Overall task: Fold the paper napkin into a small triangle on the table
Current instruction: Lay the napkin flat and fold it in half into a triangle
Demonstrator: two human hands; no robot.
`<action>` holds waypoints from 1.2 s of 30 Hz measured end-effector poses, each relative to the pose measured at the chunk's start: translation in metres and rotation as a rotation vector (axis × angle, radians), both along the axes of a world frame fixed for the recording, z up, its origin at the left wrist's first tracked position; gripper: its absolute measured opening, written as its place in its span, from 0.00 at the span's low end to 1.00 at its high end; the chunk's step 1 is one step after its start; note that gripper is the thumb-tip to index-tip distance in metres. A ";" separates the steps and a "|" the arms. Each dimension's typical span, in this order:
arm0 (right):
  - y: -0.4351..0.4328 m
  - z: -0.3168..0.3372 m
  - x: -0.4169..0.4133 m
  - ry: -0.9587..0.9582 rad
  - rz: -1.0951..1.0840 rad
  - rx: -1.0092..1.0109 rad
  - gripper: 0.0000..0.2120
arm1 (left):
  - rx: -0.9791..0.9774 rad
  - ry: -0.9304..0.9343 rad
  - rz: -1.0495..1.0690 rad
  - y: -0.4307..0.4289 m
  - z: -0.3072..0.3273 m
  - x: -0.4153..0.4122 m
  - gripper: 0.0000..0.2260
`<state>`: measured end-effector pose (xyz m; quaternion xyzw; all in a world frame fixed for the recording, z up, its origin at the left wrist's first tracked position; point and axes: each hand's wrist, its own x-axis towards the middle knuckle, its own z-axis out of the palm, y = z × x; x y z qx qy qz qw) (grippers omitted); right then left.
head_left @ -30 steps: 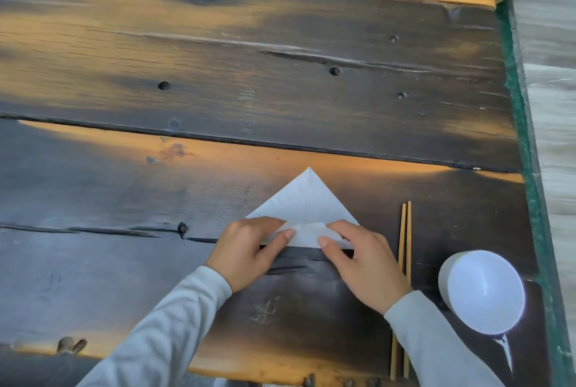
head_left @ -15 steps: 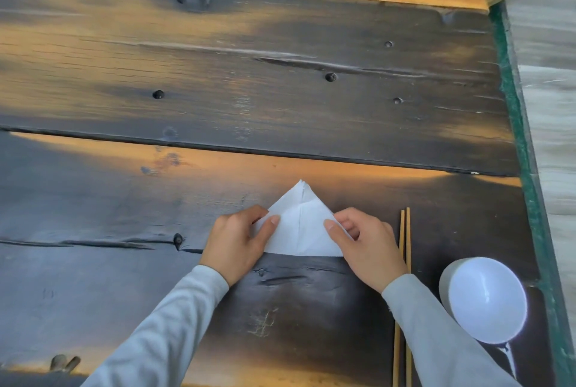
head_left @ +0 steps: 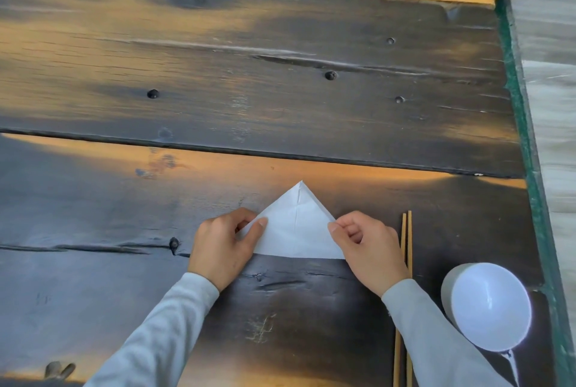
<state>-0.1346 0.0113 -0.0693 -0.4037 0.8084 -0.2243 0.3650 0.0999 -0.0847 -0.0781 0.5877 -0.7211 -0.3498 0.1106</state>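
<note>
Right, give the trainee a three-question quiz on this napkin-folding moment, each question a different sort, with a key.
1. True or false: the white folded paper napkin lies as a triangle with its apex pointing away from the person.
2. Multiple choice: the pair of wooden chopsticks lies (A) left of the left hand, (B) between the right hand and the round white bowl, (C) on top of the napkin.
3. Fill in: each hand pinches one ______ corner of the napkin on the dark wooden plank table.

Key: 1 true; 2 B; 3 bottom (near-side).
</note>
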 end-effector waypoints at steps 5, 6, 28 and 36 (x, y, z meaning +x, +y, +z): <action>0.000 0.002 0.000 -0.021 -0.010 0.001 0.04 | 0.002 -0.021 0.008 -0.003 -0.004 -0.002 0.08; 0.000 0.002 0.000 -0.017 -0.011 0.006 0.04 | 0.004 -0.023 0.013 -0.003 -0.004 -0.003 0.08; 0.001 -0.004 -0.004 -0.017 -0.023 0.009 0.04 | -0.019 0.003 0.109 -0.003 -0.004 -0.007 0.08; 0.000 -0.004 -0.005 -0.018 -0.004 0.022 0.05 | -0.228 0.083 0.099 0.002 -0.009 -0.004 0.09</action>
